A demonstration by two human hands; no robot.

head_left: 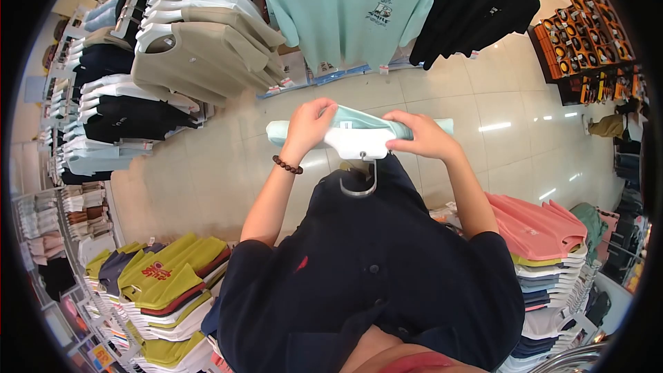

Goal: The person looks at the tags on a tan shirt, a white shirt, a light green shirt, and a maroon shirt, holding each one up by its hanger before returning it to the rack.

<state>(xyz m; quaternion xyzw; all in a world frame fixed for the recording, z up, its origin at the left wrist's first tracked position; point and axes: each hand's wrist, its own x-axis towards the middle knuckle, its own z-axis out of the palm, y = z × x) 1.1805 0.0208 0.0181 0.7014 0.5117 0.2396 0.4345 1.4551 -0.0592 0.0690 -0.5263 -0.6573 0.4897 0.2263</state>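
A mint-green T-shirt (277, 131) is held in front of my body, seen edge-on from above, on a white hanger (359, 142). The metal hook of the hanger points back toward my chest. On the left, my left hand (309, 124), below a brown bead bracelet (287, 165), is closed on the shirt's neckline beside the hanger. My right hand (416, 135) grips the shirt at the hanger's other end, its thumb against the white plastic and fingers over the fabric. The lower part of the shirt is hidden from this angle.
Ahead hangs another mint T-shirt (345, 14) with a print, between beige shirts (207, 55) and black shirts (476, 10). Racks with green shirts (162, 273) and pink shirts (535, 224) flank me. A sunglasses display (583, 34) stands far right, on tiled floor (476, 107).
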